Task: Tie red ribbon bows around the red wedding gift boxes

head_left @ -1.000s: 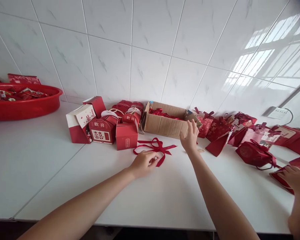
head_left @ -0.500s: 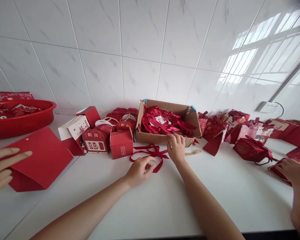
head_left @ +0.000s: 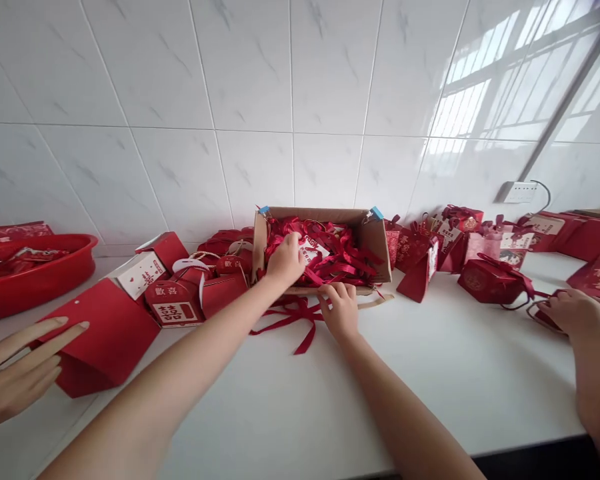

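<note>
Apparent workroom, tiled wall [head_left: 250, 80], white table [head_left: 280, 413], red gift boxes [head_left: 175, 297]

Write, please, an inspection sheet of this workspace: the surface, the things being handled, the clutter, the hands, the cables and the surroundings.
Surface: white tabletop, with a visible seam at left.
Things handled: cardboard box holding tangled red ribbons; loose ribbon in front.
Clutter: gift boxes and red basin at left; decorated bags at right.
Hands: left hand over the ribbons, grip unclear; right hand at the cardboard box's front edge. Other people's hands show at far left and far right.
Cables: dark cord curving beside a white socket strip.
Surroundings: tiled wall, reflecting a window.
</note>
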The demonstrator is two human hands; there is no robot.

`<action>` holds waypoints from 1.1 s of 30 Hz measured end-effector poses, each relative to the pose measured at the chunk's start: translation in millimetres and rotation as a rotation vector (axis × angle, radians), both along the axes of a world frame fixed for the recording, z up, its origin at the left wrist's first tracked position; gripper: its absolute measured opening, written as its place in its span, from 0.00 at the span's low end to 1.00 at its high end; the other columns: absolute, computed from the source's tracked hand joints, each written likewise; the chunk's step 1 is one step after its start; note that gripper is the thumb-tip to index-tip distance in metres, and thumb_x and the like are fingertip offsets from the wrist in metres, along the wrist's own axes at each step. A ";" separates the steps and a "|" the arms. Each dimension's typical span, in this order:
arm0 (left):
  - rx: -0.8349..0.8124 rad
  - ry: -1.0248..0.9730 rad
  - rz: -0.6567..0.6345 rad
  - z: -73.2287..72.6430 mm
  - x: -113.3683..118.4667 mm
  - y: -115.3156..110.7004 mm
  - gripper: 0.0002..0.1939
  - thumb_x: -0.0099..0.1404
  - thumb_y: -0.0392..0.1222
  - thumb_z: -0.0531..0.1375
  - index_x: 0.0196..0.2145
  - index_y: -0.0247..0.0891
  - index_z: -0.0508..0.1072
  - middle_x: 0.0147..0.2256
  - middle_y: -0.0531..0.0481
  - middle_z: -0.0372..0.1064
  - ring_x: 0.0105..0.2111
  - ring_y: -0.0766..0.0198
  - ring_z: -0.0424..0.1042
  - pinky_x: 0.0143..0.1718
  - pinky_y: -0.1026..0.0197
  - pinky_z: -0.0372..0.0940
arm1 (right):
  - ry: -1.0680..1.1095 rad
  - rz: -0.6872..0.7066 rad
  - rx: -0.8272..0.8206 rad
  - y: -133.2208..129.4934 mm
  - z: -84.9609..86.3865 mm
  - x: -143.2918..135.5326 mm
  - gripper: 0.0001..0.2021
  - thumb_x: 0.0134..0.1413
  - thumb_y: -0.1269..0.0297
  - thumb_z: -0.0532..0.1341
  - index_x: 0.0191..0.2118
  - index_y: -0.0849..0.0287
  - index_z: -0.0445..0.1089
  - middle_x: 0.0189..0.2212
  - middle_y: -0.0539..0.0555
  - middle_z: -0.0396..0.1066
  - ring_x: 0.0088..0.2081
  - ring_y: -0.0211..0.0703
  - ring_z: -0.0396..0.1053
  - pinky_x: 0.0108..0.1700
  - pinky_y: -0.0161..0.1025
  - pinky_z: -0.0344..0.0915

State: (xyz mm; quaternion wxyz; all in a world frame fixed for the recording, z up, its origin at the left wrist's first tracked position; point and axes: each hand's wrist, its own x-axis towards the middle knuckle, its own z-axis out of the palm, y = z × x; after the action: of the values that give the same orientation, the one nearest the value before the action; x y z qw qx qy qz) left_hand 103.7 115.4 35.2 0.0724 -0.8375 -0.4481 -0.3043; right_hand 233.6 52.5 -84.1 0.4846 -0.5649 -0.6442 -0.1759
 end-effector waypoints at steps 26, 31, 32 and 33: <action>-0.022 -0.277 0.052 87.9 -2.7 61.7 0.18 0.66 0.53 0.50 0.43 0.38 0.68 0.39 0.40 0.71 0.43 0.46 0.68 0.45 0.47 0.60 | 0.065 0.034 0.008 6.2 3.1 3.0 0.11 0.55 0.73 0.58 0.41 0.52 0.72 0.36 0.55 0.69 0.41 0.49 0.57 0.44 0.44 0.62; -0.051 -0.628 -0.153 87.2 -9.3 56.6 0.18 0.70 0.54 0.45 0.46 0.39 0.64 0.44 0.44 0.71 0.44 0.57 0.71 0.46 0.55 0.64 | 0.066 0.037 0.004 6.4 2.5 3.2 0.11 0.56 0.72 0.57 0.41 0.52 0.72 0.37 0.55 0.69 0.41 0.50 0.57 0.44 0.45 0.62; -0.071 -0.734 -0.228 87.0 -10.6 53.5 0.18 0.69 0.54 0.47 0.46 0.39 0.64 0.45 0.44 0.70 0.45 0.59 0.70 0.47 0.56 0.64 | 0.067 0.039 0.001 6.3 2.7 3.4 0.10 0.56 0.72 0.57 0.41 0.53 0.72 0.37 0.55 0.69 0.41 0.50 0.57 0.44 0.45 0.62; -0.094 -0.843 -0.292 86.7 -12.6 48.5 0.17 0.68 0.54 0.49 0.45 0.40 0.64 0.46 0.44 0.70 0.45 0.59 0.70 0.48 0.56 0.64 | 0.067 0.042 -0.001 6.1 3.1 3.6 0.10 0.56 0.72 0.57 0.41 0.53 0.72 0.37 0.55 0.69 0.41 0.49 0.57 0.44 0.44 0.62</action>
State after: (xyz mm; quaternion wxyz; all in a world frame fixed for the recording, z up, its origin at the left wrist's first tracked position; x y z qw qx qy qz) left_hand 91.2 163.9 121.9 -0.1984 -0.6972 -0.3291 -0.6052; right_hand 237.2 58.7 -81.0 0.5092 -0.5569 -0.6396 -0.1464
